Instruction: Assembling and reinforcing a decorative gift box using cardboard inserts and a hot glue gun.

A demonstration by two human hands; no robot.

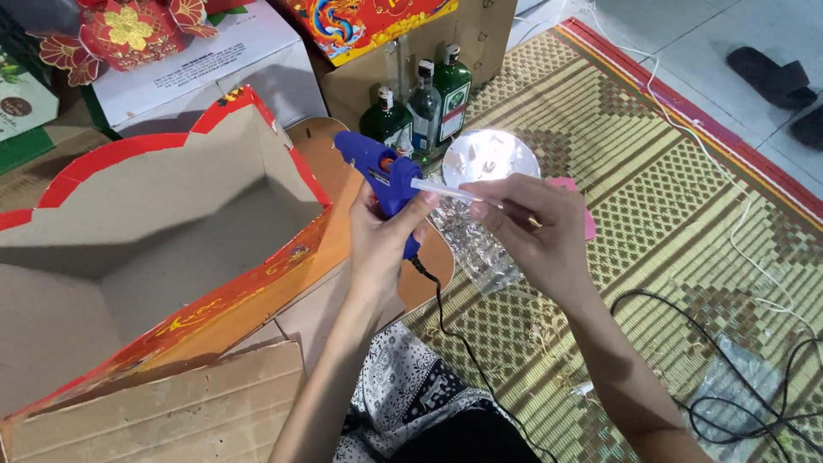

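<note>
Head view, one moment. Left hand grips a blue glue gun by its handle, fingers wrapped and pressed together around the grip, thumb up along the rear of the body. The nozzle points up and away, toward the open cardboard box with red printed outer faces. A black cord runs from the base of the handle down over the woven mat.

Right hand pinches a clear glue stick between thumb and forefinger; remaining fingers curl loosely beneath. The stick lies nearly level, its free end touching the back of the gun, just beside the left thumb.

Counts: glue gun, one. Glue stick, one. Green glass bottles, three, standing upright together behind the gun. Round shiny disc, one, flat on the mat beyond the right hand. Crumpled clear plastic lies below the hands. Dark sandals, two, on the tiled floor at upper right.
</note>
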